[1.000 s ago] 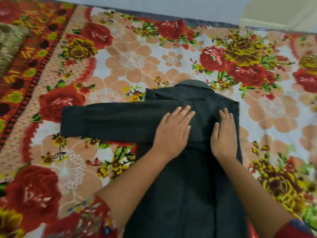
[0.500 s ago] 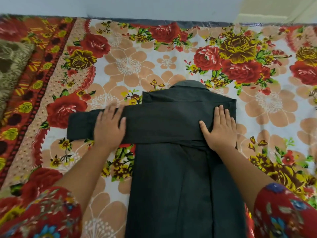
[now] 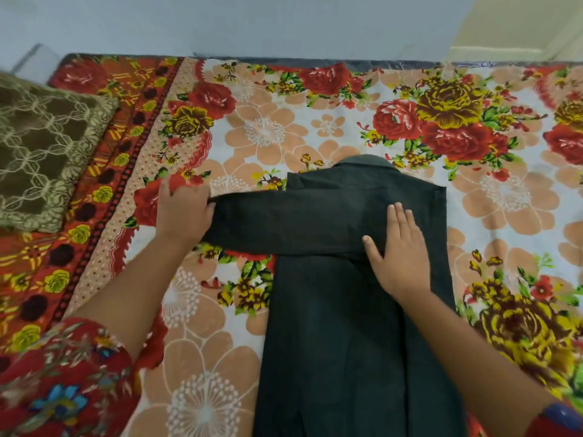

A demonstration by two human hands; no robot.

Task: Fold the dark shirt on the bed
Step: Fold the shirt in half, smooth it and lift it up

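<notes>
Left hand (image 3: 184, 212) gripped the sleeve (image 3: 284, 222) end, fingers curled; right hand (image 3: 400, 253) pressed flat, fingers straight, on the dark shirt (image 3: 331, 342) on the bed (image 3: 268, 134).

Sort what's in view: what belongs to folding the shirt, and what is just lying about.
Job: shirt; its sleeve, gripped by the left hand; right hand, flat on the shirt; bed.
Lying about: pillow, on the bed's left side.

Dark shirt (image 3: 331, 326) lies flat, collar away, one sleeve (image 3: 284, 222) folded across
</notes>
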